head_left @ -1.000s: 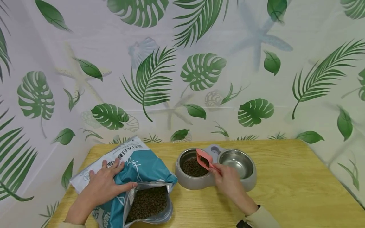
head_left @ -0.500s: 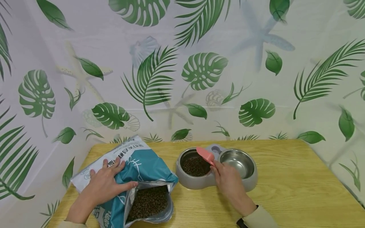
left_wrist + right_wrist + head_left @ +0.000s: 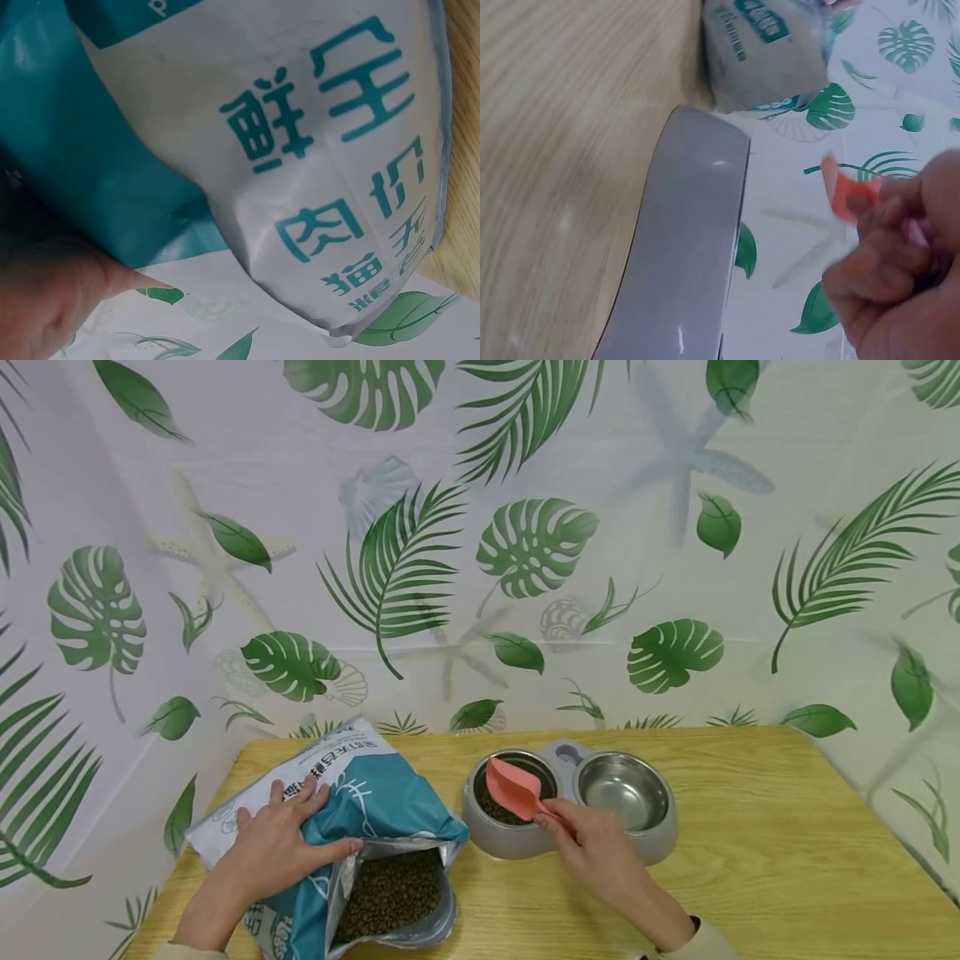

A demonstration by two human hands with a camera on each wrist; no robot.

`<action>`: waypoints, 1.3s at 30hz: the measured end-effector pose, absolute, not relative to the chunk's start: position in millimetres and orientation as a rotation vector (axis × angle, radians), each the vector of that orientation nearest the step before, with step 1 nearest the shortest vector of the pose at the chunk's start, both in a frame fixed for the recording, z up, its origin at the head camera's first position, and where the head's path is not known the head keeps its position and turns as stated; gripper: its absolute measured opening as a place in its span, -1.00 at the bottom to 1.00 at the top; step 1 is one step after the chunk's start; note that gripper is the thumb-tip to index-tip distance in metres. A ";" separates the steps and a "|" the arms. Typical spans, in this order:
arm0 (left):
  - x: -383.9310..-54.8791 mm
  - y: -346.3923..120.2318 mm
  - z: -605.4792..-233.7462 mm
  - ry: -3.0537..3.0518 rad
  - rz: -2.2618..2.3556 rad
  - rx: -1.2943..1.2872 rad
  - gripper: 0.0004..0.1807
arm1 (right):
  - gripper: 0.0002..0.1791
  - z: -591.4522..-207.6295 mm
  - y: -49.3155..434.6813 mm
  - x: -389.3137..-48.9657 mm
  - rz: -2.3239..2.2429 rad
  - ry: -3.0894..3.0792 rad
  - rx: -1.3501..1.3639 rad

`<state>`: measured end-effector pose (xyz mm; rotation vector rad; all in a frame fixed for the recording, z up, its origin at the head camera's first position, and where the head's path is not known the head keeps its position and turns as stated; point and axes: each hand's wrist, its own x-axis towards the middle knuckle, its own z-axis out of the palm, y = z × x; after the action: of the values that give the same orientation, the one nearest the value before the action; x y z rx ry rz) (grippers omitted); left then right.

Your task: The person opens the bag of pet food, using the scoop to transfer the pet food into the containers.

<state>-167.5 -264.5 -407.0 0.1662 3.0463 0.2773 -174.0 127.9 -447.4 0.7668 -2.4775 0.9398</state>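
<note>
My right hand [image 3: 603, 852] grips the handle of a coral-pink scoop [image 3: 513, 789]. The scoop's head is held over the left steel bowl of a grey double pet bowl [image 3: 517, 843], and brown kibble [image 3: 495, 810] shows below it. In the right wrist view the curled fingers [image 3: 870, 277] hold the scoop [image 3: 844, 191], slightly blurred. With fingers spread, my left hand [image 3: 273, 847] rests on a teal and white pet food bag [image 3: 397, 797]. Its thumb lies along the edge of the bag's open mouth, where more kibble [image 3: 393, 893] is visible.
The right steel bowl [image 3: 622, 789] holds nothing visible. Behind the wooden table [image 3: 765, 843] hangs a white leaf-print cloth [image 3: 555, 685]. Bag and double bowl stand close together, the bag's corner almost at the bowl's left side.
The scoop has turned over and shifted left above the left bowl; a second ago kibble was visible in it. My right hand turned with it. My left hand stays on the bag.
</note>
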 end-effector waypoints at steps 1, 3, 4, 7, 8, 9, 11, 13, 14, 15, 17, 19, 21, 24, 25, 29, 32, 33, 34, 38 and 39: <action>-167.7 -264.5 -407.1 3.047 0.276 0.167 0.17 | -0.91 -446.1 128.1 -171.3 1.009 -2.487 0.819; -167.7 -264.7 -407.4 3.048 0.275 0.168 0.17 | -0.87 -443.2 128.3 -165.5 1.138 -2.513 0.921; -167.8 -264.8 -407.6 3.049 0.275 0.168 0.17 | -0.86 -442.1 128.2 -162.7 1.190 -2.520 0.975; -168.0 -265.3 -407.5 3.046 0.276 0.165 0.17 | -0.84 -440.4 126.3 -155.0 1.293 -2.532 1.148; -168.0 -265.4 -407.3 3.044 0.277 0.163 0.17 | -0.84 -440.4 125.0 -152.9 1.303 -2.532 1.201; -168.0 -265.4 -407.1 3.042 0.278 0.161 0.17 | -0.83 -440.3 123.5 -151.2 1.328 -2.545 1.244; -167.9 -265.3 -406.5 3.041 0.276 0.158 0.18 | -0.80 -440.3 120.1 -147.8 1.379 -2.617 1.286; -167.8 -264.9 -406.1 3.041 0.275 0.157 0.18 | -0.77 -440.9 116.0 -144.9 1.426 -2.717 1.284; -167.8 -264.7 -406.0 3.042 0.275 0.156 0.18 | -0.74 -441.4 113.8 -143.8 1.449 -2.773 1.272; -167.8 -264.5 -406.0 3.042 0.272 0.157 0.18 | -0.72 -441.9 111.8 -142.7 1.485 -2.829 1.254; -167.8 -264.2 -406.4 3.042 0.269 0.155 0.18 | -0.68 -444.1 107.8 -141.1 1.543 -2.915 1.227; -167.9 -264.2 -406.9 3.042 0.264 0.154 0.18 | -0.66 -448.1 103.5 -140.2 1.642 -2.957 1.203; -167.9 -264.3 -407.3 3.043 0.255 0.154 0.18 | -0.64 -457.5 99.3 -141.4 1.735 -2.969 1.213; -168.1 -264.6 -407.6 3.047 0.247 0.155 0.18 | -0.67 -478.5 91.3 -142.4 1.993 -3.014 1.122; -168.2 -264.7 -407.6 3.048 0.248 0.155 0.18 | -0.67 -488.3 89.0 -143.5 2.098 -3.015 1.099; -168.2 -264.9 -407.6 3.048 0.247 0.155 0.19 | -0.67 -521.4 77.9 -145.6 2.676 -2.920 0.780; -168.1 -265.0 -407.2 3.047 0.248 0.157 0.19 | -0.66 -534.6 70.2 -147.5 2.926 -2.811 0.630; -168.0 -265.1 -407.1 3.048 0.250 0.156 0.19 | -0.64 -530.8 66.4 -145.5 2.970 -2.793 0.553; -167.9 -265.1 -406.9 3.048 0.252 0.155 0.19 | -0.64 -530.2 63.4 -145.5 3.004 -2.796 0.481; -167.7 -264.9 -406.2 3.050 0.266 0.159 0.18 | -0.66 -500.6 53.4 -137.2 3.026 -2.815 0.293; -167.6 -264.7 -405.8 3.051 0.269 0.159 0.18 | -0.67 -489.5 50.2 -132.7 3.015 -2.810 0.229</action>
<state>-167.6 -264.7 -405.8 0.1589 3.0508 0.2686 -132.7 50.2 -489.5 0.2290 -2.8100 3.0153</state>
